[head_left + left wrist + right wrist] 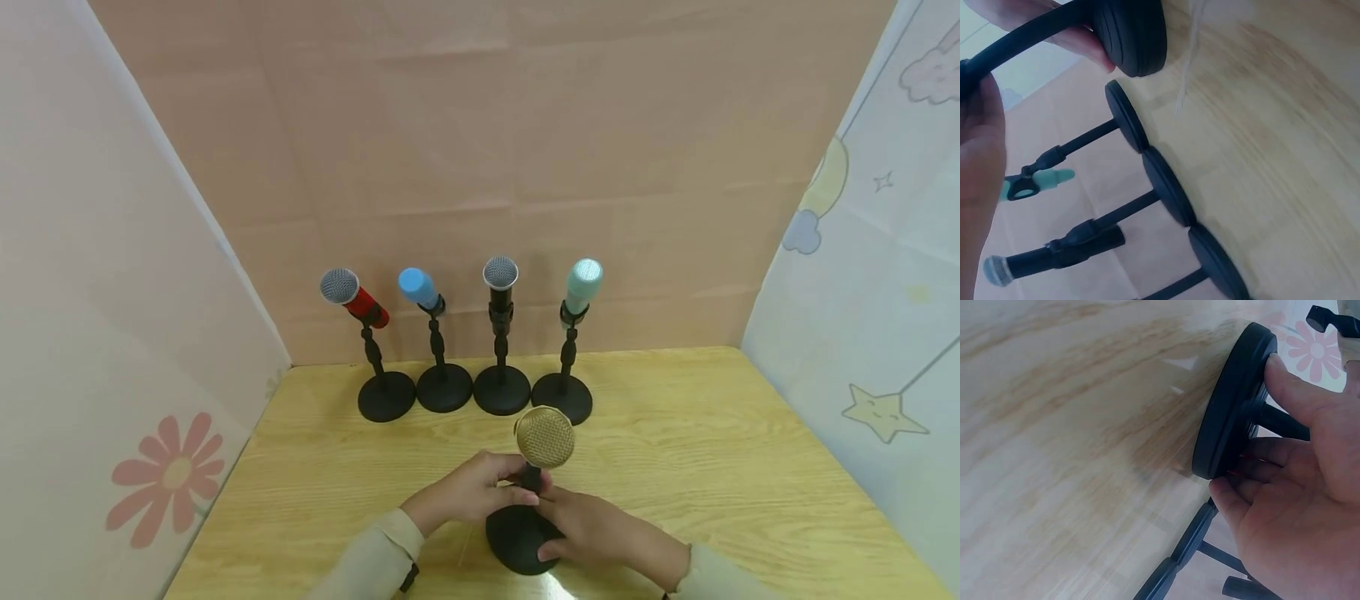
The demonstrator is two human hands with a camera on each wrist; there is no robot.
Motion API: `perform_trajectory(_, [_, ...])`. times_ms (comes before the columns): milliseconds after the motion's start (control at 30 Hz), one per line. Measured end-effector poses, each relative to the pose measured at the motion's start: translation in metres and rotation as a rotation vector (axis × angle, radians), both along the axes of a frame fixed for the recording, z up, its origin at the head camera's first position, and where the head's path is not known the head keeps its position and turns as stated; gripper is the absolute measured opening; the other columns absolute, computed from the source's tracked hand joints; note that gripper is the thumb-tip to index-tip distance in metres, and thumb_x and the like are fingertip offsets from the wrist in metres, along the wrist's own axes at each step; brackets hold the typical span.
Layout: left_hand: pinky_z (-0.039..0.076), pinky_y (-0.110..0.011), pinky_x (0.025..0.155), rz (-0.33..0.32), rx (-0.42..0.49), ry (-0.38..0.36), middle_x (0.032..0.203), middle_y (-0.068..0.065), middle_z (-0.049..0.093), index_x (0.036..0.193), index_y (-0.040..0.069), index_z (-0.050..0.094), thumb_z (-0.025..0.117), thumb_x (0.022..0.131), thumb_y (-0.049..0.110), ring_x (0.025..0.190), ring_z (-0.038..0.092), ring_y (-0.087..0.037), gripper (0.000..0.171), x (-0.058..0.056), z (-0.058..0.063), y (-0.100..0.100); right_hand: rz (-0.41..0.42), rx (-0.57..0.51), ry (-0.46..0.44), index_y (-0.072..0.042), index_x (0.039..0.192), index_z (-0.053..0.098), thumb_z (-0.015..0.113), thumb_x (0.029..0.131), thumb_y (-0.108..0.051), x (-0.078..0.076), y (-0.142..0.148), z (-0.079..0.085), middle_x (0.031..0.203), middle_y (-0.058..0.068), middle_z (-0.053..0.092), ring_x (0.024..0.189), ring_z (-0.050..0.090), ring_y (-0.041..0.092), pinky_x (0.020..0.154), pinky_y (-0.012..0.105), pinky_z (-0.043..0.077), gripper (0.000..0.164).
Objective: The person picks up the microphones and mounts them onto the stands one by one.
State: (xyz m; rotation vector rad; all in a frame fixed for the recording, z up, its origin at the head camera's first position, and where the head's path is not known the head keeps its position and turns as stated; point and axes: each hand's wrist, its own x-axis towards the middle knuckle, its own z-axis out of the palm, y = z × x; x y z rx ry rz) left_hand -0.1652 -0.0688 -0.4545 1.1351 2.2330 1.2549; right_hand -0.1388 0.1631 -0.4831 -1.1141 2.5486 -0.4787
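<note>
A gold-headed microphone (546,437) sits on a black desktop microphone stand (517,546) near the front of the table. My left hand (476,487) grips the stand's upright just below the microphone, fingers and thumb on either side. Down at the round base, my right hand (596,525) holds the rim, its thumb on the near side. The right wrist view shows that thumb and the fingers spread across the disc-shaped base (1229,406). Part of the upright is hidden behind both hands in the head view.
Behind stands a row of microphones on black stands: red (365,307), blue (417,287), black (500,296) and mint green (583,286). Their bases nearly meet. The wooden tabletop (712,467) is bounded by a pinkish back cloth (480,167) and patterned side cloths (847,333).
</note>
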Motion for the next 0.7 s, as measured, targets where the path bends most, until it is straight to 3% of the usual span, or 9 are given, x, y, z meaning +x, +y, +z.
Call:
perform_trajectory(100, [0.050, -0.026, 0.102, 0.052, -0.159, 0.087, 0.130, 0.007, 0.065, 0.135, 0.016, 0.062, 0.061, 0.101, 0.035, 0.120, 0.058, -0.003, 0.039, 0.006, -0.008, -0.006, 0.008, -0.004, 0.001, -0.005, 0.151, 0.047, 0.067, 0.092, -0.051, -0.001, -0.001, -0.003, 0.159, 0.015, 0.040, 0.139, 0.050, 0.029, 0.107, 0.042, 0.049, 0.077])
perform_trajectory(200, [0.052, -0.025, 0.098, 0.167, -0.377, 0.200, 0.128, 0.008, 0.058, 0.134, 0.015, 0.060, 0.066, 0.096, 0.047, 0.116, 0.054, -0.002, 0.050, 0.020, -0.022, -0.011, 0.024, -0.016, 0.006, -0.009, 0.144, 0.054, 0.064, 0.093, -0.054, -0.002, -0.002, -0.007, 0.158, 0.011, 0.042, 0.138, 0.051, 0.025, 0.105, 0.038, 0.050, 0.069])
perform_trajectory(267, [0.052, -0.025, 0.098, 0.219, -0.495, 0.238, 0.132, 0.003, 0.053, 0.138, 0.011, 0.057, 0.070, 0.091, 0.053, 0.118, 0.052, -0.005, 0.064, 0.031, -0.031, -0.012, 0.031, -0.016, 0.023, -0.010, 0.140, 0.057, 0.064, 0.092, -0.055, -0.002, -0.004, -0.008, 0.157, 0.009, 0.043, 0.138, 0.051, 0.023, 0.105, 0.036, 0.050, 0.066])
perform_trajectory(400, [0.053, -0.023, 0.097, 0.224, -0.676, 0.348, 0.145, -0.006, 0.049, 0.145, 0.005, 0.053, 0.065, 0.089, 0.060, 0.129, 0.050, -0.013, 0.079, 0.047, -0.039, -0.005, 0.019, -0.001, 0.056, -0.011, 0.137, 0.060, 0.066, 0.091, -0.055, -0.001, -0.004, -0.008, 0.156, 0.007, 0.046, 0.135, 0.053, 0.021, 0.101, 0.035, 0.052, 0.064])
perform_trajectory(567, [0.053, -0.018, 0.092, 0.208, -0.790, 0.493, 0.148, -0.010, 0.050, 0.144, 0.002, 0.054, 0.053, 0.092, 0.063, 0.131, 0.049, -0.017, 0.080, 0.051, -0.041, 0.010, -0.006, -0.031, 0.076, -0.010, 0.133, 0.063, 0.067, 0.090, -0.056, 0.001, 0.002, -0.012, 0.152, 0.010, 0.050, 0.132, 0.057, 0.024, 0.098, 0.035, 0.055, 0.063])
perform_trajectory(700, [0.054, -0.021, 0.094, 0.220, -0.776, 0.504, 0.150, -0.011, 0.051, 0.145, 0.002, 0.054, 0.052, 0.092, 0.064, 0.133, 0.049, -0.017, 0.081, 0.045, -0.041, 0.020, -0.037, -0.067, 0.101, -0.007, 0.132, 0.064, 0.065, 0.091, -0.056, 0.000, 0.012, -0.012, 0.151, 0.013, 0.050, 0.131, 0.057, 0.028, 0.097, 0.038, 0.055, 0.064])
